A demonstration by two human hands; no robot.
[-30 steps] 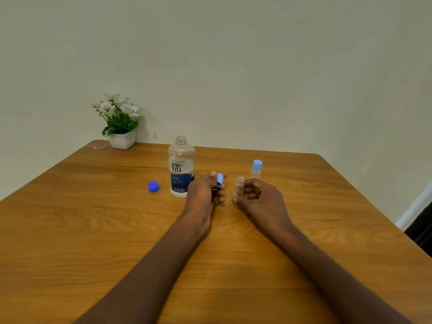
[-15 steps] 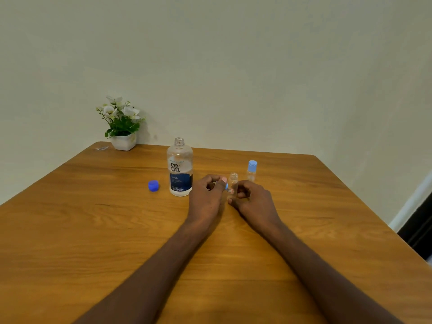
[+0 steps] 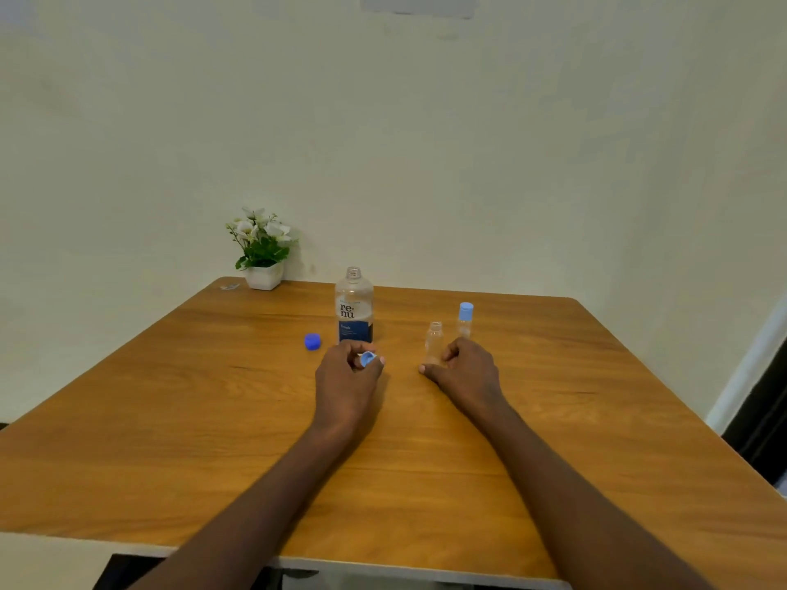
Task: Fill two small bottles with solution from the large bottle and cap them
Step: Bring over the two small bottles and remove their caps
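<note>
The large clear solution bottle (image 3: 354,308) stands uncapped at the table's middle back, and its dark blue cap (image 3: 312,341) lies to its left. My left hand (image 3: 347,376) is just in front of the large bottle and pinches a small light blue cap (image 3: 367,358) in its fingertips. A small clear bottle (image 3: 434,340) stands open on the table. My right hand (image 3: 466,370) rests beside it, with thumb and curled fingers around its base. A second small bottle (image 3: 465,319) with a light blue cap stands just behind.
A white pot of flowers (image 3: 264,255) sits at the far left corner of the wooden table (image 3: 170,419), against the wall. The table's right edge drops off toward a dark doorway (image 3: 762,419).
My hands have moved apart: the left one carried the light blue cap leftward, away from the small open bottle. The camera view has tilted upward.
</note>
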